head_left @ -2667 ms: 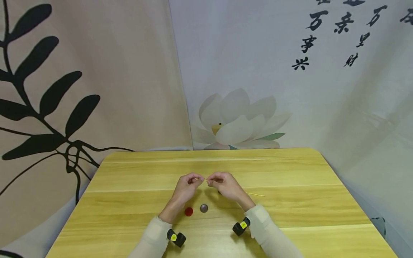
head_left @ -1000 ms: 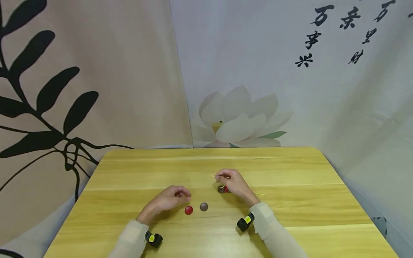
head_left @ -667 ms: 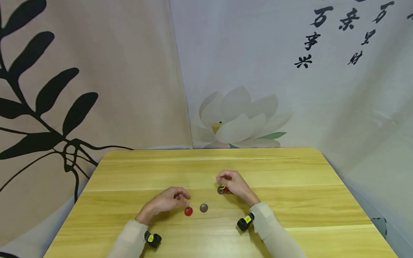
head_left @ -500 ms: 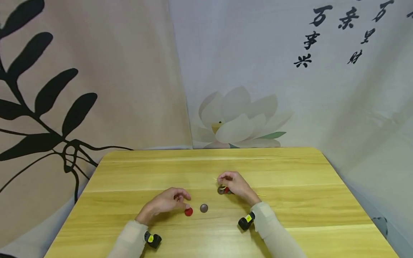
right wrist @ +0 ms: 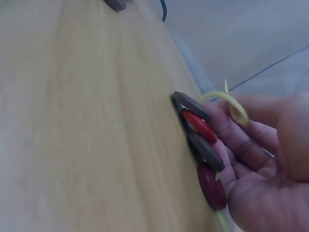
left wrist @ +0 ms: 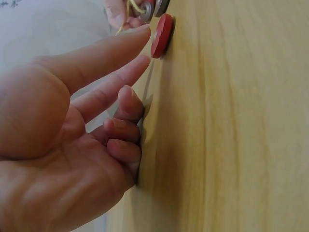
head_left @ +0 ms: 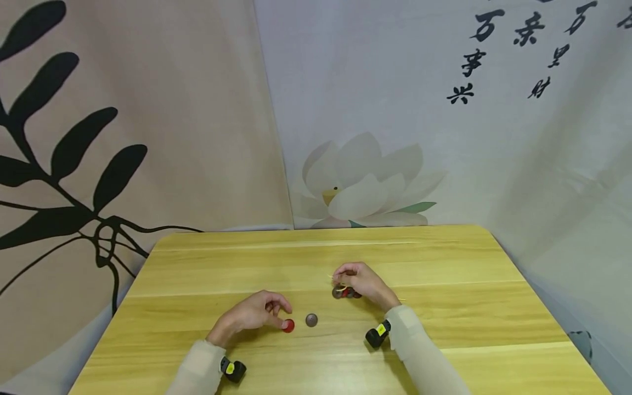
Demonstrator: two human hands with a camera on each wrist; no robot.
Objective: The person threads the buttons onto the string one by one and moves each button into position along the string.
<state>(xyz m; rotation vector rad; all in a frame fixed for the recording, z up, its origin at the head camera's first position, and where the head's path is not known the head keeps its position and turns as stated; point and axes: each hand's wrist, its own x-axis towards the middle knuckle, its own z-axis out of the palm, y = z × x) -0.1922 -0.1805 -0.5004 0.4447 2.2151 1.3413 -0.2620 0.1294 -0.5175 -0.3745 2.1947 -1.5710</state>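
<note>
My left hand (head_left: 257, 310) is at the loose red flat round bead (head_left: 289, 327) on the table. Its thumb tip overlaps the bead's edge in the head view; in the left wrist view thumb and index finger (left wrist: 108, 92) are spread just short of the bead (left wrist: 163, 36), the other fingers bent. A second loose bead, grey-brown (head_left: 311, 320), lies to the right. My right hand (head_left: 359, 278) pinches a yellow string (right wrist: 236, 108) near its end, which curves up in a loop. Several grey-brown and red beads (right wrist: 199, 125) are threaded on it, leaning in a row on the tabletop.
The wooden table (head_left: 197, 269) reaches back to a printed cloth backdrop (head_left: 207, 137). A bit of the string's tail (head_left: 402, 300) shows behind the right wrist. Each wrist carries a small black camera (head_left: 378, 334).
Both hands were together at the string. The left hand has let go and moved left and nearer, lowering its thumb to the red bead. The right hand still holds the string, slightly farther right.
</note>
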